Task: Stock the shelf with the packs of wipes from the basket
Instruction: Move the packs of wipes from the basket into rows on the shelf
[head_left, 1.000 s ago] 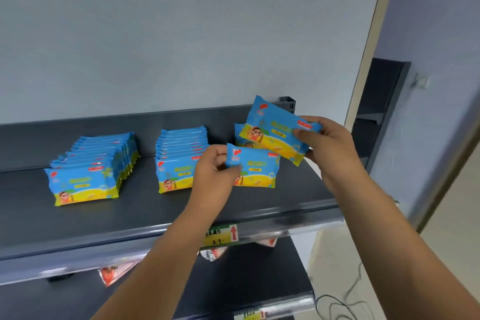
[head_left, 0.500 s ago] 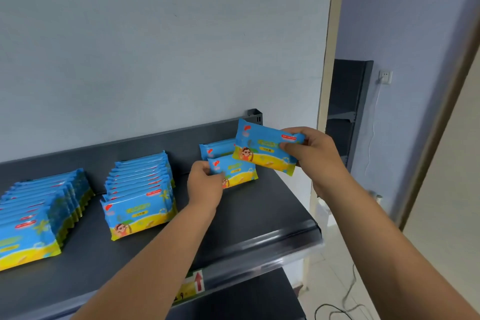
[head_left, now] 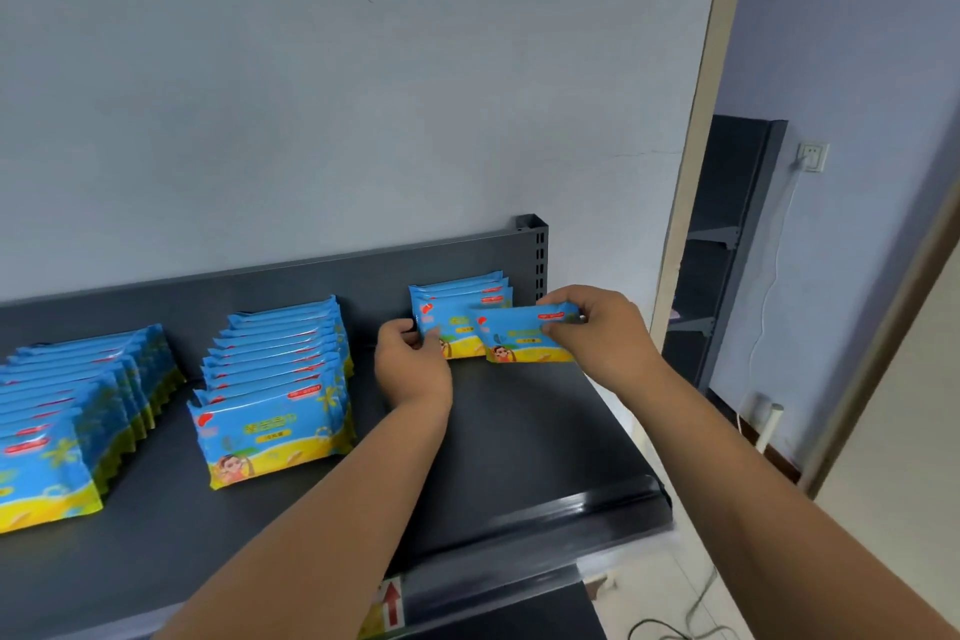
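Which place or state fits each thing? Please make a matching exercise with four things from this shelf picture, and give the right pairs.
Things
1. left hand
2. right hand
3. middle row of packs
4. wall socket

Places or states
A. fixed on the wall at the far right
B. pinches the right-hand pack by its right end
C. stands on the shelf with no hand on it
D. holds the left-hand pack at its left edge

Pairs: 1-D, 2-B, 3-C, 4-A

Wall socket [head_left: 810,156]; dark rack [head_left: 737,182] beside it
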Available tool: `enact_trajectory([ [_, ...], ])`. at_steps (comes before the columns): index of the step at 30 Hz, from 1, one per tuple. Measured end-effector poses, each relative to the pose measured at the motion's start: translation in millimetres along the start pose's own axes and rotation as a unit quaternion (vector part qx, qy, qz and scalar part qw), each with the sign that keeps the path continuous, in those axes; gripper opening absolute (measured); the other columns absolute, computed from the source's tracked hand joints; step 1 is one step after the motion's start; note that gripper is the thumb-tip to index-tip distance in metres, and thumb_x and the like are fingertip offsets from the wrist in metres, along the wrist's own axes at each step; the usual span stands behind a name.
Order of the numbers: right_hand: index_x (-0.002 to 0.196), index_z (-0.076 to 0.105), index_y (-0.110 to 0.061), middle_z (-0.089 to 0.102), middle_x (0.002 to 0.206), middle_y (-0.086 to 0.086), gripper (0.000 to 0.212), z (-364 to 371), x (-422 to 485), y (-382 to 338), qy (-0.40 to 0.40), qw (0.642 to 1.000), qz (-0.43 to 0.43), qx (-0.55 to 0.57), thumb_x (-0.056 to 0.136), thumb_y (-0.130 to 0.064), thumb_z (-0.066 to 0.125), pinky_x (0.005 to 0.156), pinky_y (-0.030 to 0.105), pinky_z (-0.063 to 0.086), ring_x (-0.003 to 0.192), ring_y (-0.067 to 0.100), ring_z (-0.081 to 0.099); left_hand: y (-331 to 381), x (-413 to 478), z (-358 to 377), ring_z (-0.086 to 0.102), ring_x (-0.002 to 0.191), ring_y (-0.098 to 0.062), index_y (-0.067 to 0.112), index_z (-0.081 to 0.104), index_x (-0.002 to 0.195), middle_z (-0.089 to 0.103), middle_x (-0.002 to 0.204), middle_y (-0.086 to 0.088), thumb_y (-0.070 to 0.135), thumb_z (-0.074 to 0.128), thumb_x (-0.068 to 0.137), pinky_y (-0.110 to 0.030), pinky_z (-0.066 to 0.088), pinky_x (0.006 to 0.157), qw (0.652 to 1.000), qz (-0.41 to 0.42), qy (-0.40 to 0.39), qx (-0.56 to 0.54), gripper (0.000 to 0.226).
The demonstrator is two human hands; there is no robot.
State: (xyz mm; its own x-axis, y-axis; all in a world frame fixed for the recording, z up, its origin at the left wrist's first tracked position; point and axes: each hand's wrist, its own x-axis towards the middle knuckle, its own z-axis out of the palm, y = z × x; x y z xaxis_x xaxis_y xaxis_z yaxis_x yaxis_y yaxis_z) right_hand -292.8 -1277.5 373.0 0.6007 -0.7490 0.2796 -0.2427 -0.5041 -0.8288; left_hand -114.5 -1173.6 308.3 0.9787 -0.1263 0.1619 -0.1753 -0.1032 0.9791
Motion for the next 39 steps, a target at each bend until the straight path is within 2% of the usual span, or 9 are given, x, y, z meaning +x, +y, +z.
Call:
enact_trajectory([
  [8,0.115,0.074,-0.029,0.071,0.113,-0.002,0.029,43.1,30.4,2.0,0.015,0.997,-0.018,-0.08,0.088,-0.018,0.075,0.085,0.034,0.057,0.096,0.015,0.066,-2.6,2.2,1.3,0.063,0.094,-0.013,0.017,0.064,0.11,0.067,0.107,0.003,0.022,0.063,0.098,-0.016,0.038,0.06,1.0,-0.005,-0.009,0.005,0.013],
  [13,0.127,0.063,-0.026,0.062,0.126,0.003,0.036,61.9,38.2,-1.7,0.038,0.986,-0.027,-0.158,0.093,-0.023,0.071,0.089,0.036,0.056,0.107,0.02,0.062,-1.0,0.8,0.2,0.061,0.083,-0.003,0.02,0.062,0.11,0.065,0.104,0.006,0.022,0.061,0.098,-0.019,0.042,0.06,0.999,-0.022,-0.017,-0.026,0.012],
  [18,0.134,0.052,-0.022,0.06,0.129,0.003,0.044,71.3,40.4,-8.4,0.05,0.985,0.0,-0.163,0.094,-0.025,0.071,0.08,0.026,0.046,0.109,0.019,0.062,-0.6,0.0,-1.9,0.066,0.095,-0.009,0.022,0.063,0.112,0.067,0.109,0.005,0.027,0.066,0.094,-0.021,0.049,0.066,0.998,-0.009,-0.03,-0.05,0.019],
  [23,0.139,0.043,-0.018,0.055,0.136,0.006,0.053,71.8,34.6,-12.6,0.037,0.983,0.047,-0.172,0.096,-0.034,0.068,0.08,0.032,0.047,0.116,0.025,0.061,-1.6,0.8,-3.4,0.065,0.098,-0.01,0.02,0.062,0.118,0.065,0.112,0.004,0.03,0.068,0.093,-0.029,0.057,0.075,0.999,-0.012,-0.022,-0.048,0.027],
  [27,0.139,0.038,-0.015,0.051,0.133,0.01,0.058,68.2,18.0,-17.3,0.042,0.974,0.071,-0.213,0.095,-0.044,0.064,0.081,0.037,0.049,0.117,0.029,0.058,0.2,1.2,-2.9,0.065,0.093,-0.011,0.016,0.062,0.112,0.063,0.109,0.001,0.032,0.064,0.095,-0.023,0.048,0.064,0.999,-0.007,-0.003,-0.044,0.024],
  [30,0.139,0.041,-0.016,0.051,0.132,0.009,0.054,56.3,2.1,-24.3,0.047,0.977,0.049,-0.201,0.098,-0.048,0.056,0.084,0.039,0.051,0.116,0.028,0.056,3.5,2.5,-3.8,0.068,0.094,-0.016,0.014,0.063,0.107,0.063,0.11,-0.004,0.036,0.061,0.094,-0.031,0.055,0.068,1.0,-0.009,-0.01,-0.02,0.025],
  [34,0.145,0.043,-0.02,0.051,0.139,0.006,0.054,31.5,-19.5,-32.5,0.059,0.982,0.021,-0.18,0.101,-0.05,0.05,0.085,0.036,0.045,0.121,0.026,0.054,30.5,-2.2,-15.3,0.061,0.107,-0.031,0.006,0.056,0.123,0.056,0.123,-0.013,0.035,0.051,0.097,-0.05,0.056,0.089,0.994,-0.099,-0.028,0.038,0.039],
  [36,0.145,0.046,-0.024,0.053,0.138,0.004,0.049,20.9,-29.9,-36.2,0.063,0.982,-0.001,-0.18,0.103,-0.049,0.048,0.081,0.033,0.041,0.118,0.024,0.056,49.9,-15.9,-33.2,0.058,0.108,-0.031,0.005,0.052,0.12,0.055,0.122,-0.012,0.035,0.055,0.095,-0.046,0.053,0.085,0.992,-0.069,-0.042,0.093,0.039],
  [39,0.145,0.048,-0.033,0.057,0.134,-0.001,0.041,14.4,-47.9,-44.9,0.047,0.986,-0.049,-0.151,0.105,-0.043,0.046,0.083,0.032,0.043,0.112,0.019,0.058,73.9,-52.5,-76.4,0.054,0.098,-0.018,0.008,0.054,0.119,0.059,0.111,0.002,0.039,0.054,0.097,-0.038,0.044,0.077,0.974,0.1,-0.068,0.192,0.038],
])
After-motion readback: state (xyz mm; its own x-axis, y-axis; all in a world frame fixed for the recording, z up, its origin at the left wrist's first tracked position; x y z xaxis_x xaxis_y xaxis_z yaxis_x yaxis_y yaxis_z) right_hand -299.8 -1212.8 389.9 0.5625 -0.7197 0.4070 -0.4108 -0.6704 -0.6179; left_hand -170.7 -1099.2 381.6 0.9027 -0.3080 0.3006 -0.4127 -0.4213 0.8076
